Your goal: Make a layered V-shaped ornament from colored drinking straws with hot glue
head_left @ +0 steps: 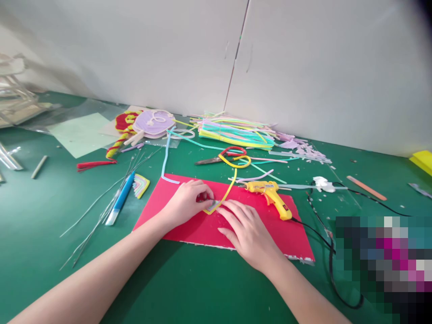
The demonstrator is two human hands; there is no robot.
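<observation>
A red board (189, 227) lies on the green table (40, 216) in front of me. On it sits a small folded shape (212, 206) edged by a yellow pipe cleaner (230, 186) that runs up toward the scissors. My left hand (187, 201) has its fingers curled and pinched on the left side of this shape. My right hand (245, 229) lies on the board with fingers stretched out, fingertips pressing the shape's right edge. A yellow glue gun (272, 196) rests on the board's far right corner.
Red-handled scissors (224, 156), a stack of coloured pipe cleaners (232, 129), a lilac and red craft piece (148, 123), thin wires (101, 209), a blue pen (120, 198), a small rainbow piece (141, 185), the gun's black cord (324, 238), an orange stick (366, 187).
</observation>
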